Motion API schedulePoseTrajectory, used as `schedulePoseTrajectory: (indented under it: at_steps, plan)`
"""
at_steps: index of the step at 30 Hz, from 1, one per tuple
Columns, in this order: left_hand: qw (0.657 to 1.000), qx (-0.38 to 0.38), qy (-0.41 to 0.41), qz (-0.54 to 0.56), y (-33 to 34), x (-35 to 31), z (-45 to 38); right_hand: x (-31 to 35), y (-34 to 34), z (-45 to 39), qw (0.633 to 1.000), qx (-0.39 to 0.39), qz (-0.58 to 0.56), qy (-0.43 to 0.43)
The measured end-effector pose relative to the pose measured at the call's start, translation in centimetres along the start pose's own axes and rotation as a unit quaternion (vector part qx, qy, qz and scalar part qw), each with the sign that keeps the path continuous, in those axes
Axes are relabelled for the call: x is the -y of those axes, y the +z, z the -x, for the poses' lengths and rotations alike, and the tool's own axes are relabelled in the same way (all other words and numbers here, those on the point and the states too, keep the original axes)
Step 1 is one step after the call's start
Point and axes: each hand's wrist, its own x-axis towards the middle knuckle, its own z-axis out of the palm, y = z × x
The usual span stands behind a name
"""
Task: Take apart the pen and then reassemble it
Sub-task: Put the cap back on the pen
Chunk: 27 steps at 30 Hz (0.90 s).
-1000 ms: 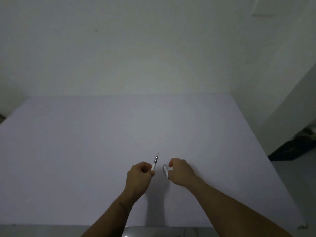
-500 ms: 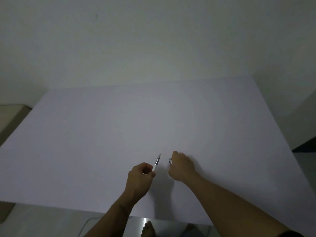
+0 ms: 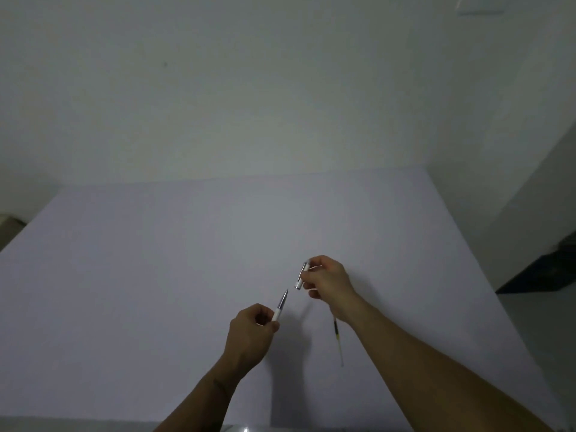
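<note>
Pale lilac table [image 3: 156, 291] against dim white wall [image 3: 249, 88]

My desk [image 3: 156, 275] is a plain, pale lilac surface that runs back to the wall. The only thing lying on it is the thin ink refill [image 3: 338, 341], toward the near right part, pointing roughly at the near edge.

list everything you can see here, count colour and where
pen front half: 1, white with silver tip, in the left hand, tip pointing up and away
pen back half: 1, white and silver with a clip, in the right hand
refill: 1, thin, yellowish with a dark band, lying on the table beside the right forearm
table: 1, white, fills the lower view
wall: pale, behind the table
left hand: 1, near centre
right hand: 1, right of centre
</note>
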Motion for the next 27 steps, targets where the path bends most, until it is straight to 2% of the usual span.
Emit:
schedulePoseTrajectory:
  at_steps: [10, 18, 27]
  plan:
    - [1.0, 0.0, 0.02, -0.023, 0.0, -0.5, -0.1, -0.7, 1.5, 0.8, 0.998, -0.013, 0.057, 0.009]
    - [0.999, -0.022, 0.038, 0.016, -0.1, -1.4, 0.0, -0.8, 1.8, 1.3, 0.998, 0.021, 0.052, 0.026]
    - [0.996, -0.062, 0.037, 0.052, 0.2, -2.5, 0.1, 1.1, 1.5, 1.4, 0.994, 0.035, 0.104, 0.016]
